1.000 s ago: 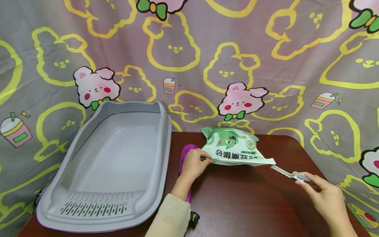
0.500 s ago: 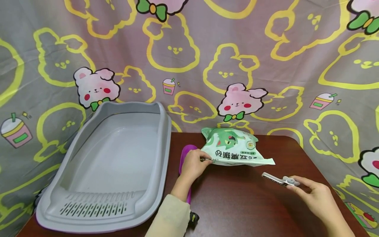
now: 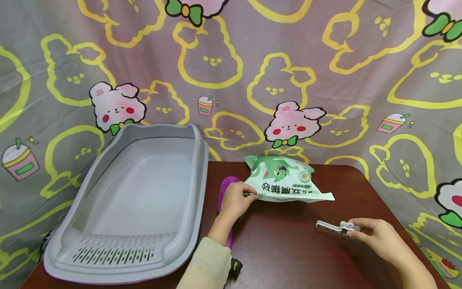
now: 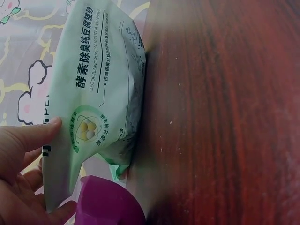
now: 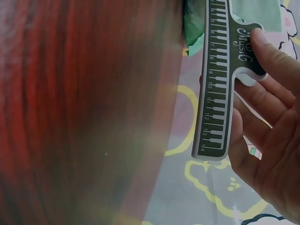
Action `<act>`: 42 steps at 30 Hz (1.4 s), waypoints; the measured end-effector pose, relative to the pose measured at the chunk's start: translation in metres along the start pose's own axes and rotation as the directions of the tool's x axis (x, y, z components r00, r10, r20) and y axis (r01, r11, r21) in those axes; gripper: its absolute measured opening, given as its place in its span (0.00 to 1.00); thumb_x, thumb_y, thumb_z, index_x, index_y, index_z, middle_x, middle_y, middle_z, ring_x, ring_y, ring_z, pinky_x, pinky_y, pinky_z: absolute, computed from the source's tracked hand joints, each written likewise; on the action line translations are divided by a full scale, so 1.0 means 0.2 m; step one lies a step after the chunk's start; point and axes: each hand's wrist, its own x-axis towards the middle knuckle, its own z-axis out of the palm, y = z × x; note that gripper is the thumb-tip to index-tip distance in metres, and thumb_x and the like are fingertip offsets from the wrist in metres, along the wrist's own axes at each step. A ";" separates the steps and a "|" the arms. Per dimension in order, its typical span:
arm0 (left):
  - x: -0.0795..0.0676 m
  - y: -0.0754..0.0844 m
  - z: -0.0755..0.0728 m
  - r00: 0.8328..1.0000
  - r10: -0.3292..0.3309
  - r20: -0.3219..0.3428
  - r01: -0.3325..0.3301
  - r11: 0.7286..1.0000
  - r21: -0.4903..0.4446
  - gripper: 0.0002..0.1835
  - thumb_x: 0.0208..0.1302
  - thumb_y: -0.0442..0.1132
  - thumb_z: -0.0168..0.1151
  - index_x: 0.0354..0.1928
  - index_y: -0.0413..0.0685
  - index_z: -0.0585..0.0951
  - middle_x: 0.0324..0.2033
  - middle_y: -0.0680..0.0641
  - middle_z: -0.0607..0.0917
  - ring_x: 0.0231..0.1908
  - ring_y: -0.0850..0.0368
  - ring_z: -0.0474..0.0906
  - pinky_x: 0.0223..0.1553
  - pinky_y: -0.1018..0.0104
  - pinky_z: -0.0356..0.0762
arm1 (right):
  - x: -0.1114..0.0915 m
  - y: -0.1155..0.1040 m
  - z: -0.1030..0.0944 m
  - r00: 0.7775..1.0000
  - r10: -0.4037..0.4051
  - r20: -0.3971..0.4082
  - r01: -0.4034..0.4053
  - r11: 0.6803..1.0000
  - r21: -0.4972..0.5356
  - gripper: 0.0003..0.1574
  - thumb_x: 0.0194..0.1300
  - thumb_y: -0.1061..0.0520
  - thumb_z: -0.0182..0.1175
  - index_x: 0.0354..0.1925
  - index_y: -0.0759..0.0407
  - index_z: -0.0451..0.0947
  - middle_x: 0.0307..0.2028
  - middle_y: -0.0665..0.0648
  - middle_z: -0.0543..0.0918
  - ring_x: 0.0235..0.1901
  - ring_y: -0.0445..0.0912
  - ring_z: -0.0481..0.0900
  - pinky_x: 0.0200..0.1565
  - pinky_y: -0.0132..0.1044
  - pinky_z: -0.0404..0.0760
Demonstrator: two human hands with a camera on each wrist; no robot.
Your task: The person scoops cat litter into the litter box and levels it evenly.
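A pale green bag of tofu cat litter point(image 3: 285, 178) lies at the back of the table, its top edge folded toward me. My left hand point(image 3: 234, 202) pinches the left end of that edge; in the left wrist view the thumb lies on the printed face of the bag point(image 4: 103, 70). To the right of the bag and nearer me, my right hand point(image 3: 384, 240) holds a long flat bag clip point(image 3: 332, 228) by its handle tab, above the table and apart from the bag. Piano keys and "Music" lettering cover the clip point(image 5: 214, 108) in the right wrist view.
A large grey litter box point(image 3: 202, 180) with a slotted front step takes up the table's left side. Between it and the bag lies a purple scoop point(image 3: 226, 188), partly behind my left forearm. A patterned curtain point(image 3: 223, 48) hangs behind the dark wooden table point(image 3: 281, 241).
My right hand has moved left and slightly down toward me with the clip, which has turned so its keyed side shows more. My left hand stays on the bag's edge.
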 end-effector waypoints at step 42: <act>0.01 -0.01 0.01 1.000 -0.003 -0.013 0.003 1.000 0.001 0.03 0.53 0.39 0.76 0.30 0.54 0.91 0.33 0.53 0.88 0.41 0.53 0.81 0.47 0.61 0.76 | 0.15 0.00 0.14 0.935 -0.241 0.259 0.181 0.955 0.233 0.13 0.56 0.59 0.72 0.40 0.64 0.84 0.31 0.45 0.86 0.31 0.26 0.73 0.31 0.29 0.74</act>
